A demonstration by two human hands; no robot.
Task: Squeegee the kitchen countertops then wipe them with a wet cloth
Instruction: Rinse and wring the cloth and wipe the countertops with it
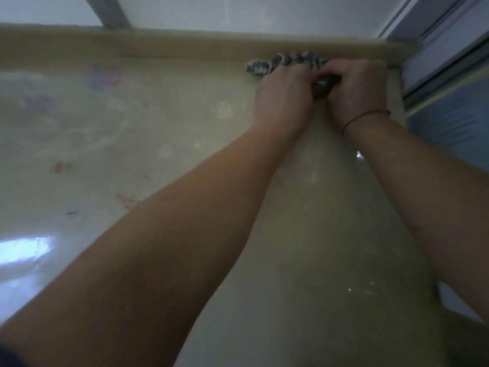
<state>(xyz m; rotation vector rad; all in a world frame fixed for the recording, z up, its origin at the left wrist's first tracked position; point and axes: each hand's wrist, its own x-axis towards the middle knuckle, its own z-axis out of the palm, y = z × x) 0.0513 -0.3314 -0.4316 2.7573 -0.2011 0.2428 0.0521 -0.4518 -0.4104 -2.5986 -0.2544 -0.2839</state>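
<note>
Left grip: the left hand (284, 95) reaches far out over the surface (164, 144). Its fingers are curled down onto the cloth (287, 60) and hold it.

Right grip: the right hand (356, 92) sits just beside the left one, and the two touch. Its fingers are curled too, clamped on the same cloth. A thin red string (366, 118) goes round this wrist.

Cloth: it is bunched up, with a blue and white pattern. It lies at the far right of the surface, touching the raised back edge (185, 45). Part of it sticks out to the left of the hands. A darker bit shows in the gap between the two hands. The picture is blurry, so I cannot tell what that bit is.

Surface: it is pale cream and shiny. It looks wet, with small bright spots of light near the right arm. There are faint pink, red and blue marks on the left side. A big bright patch of light shines at the near left.

Wall: a pale wall (238, 11) stands behind the back edge.

Right side: a grey frame (449, 49) runs along the right end of the surface.
</note>
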